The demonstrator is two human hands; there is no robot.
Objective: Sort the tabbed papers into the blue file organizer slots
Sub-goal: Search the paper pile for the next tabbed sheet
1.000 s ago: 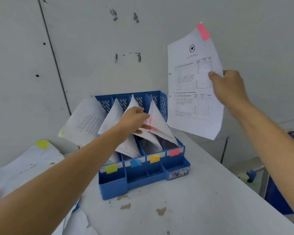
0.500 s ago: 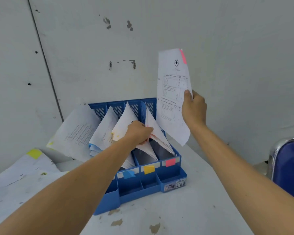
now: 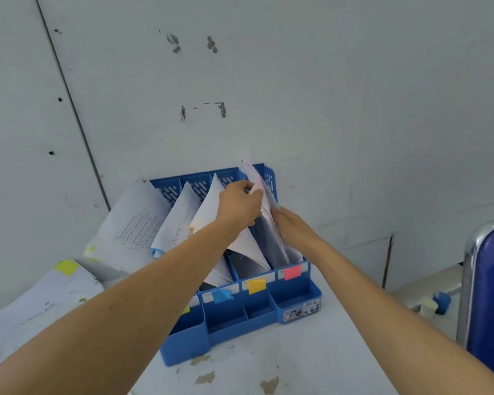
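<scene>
The blue file organizer point(image 3: 240, 323) stands on the table against the wall, its slots marked by blue, yellow and pink tabs. My right hand point(image 3: 290, 225) holds the pink-tabbed paper point(image 3: 257, 181), which stands edge-on in the rightmost slot above the pink label point(image 3: 293, 272). My left hand point(image 3: 240, 205) grips the leaning sheets point(image 3: 208, 206) of the neighbouring slot and holds them off to the left. Other sheets point(image 3: 131, 226) lean out of the left slots.
A loose pile of tabbed papers point(image 3: 40, 303) with a yellow tab lies at the left on the white table point(image 3: 311, 360). A blue chair point(image 3: 488, 289) with a chrome frame stands at the right. The wall is just behind the organizer.
My right hand has come down from high on the right and lowered the pink-tabbed paper into the rightmost slot. My left hand stayed on the neighbouring sheets.
</scene>
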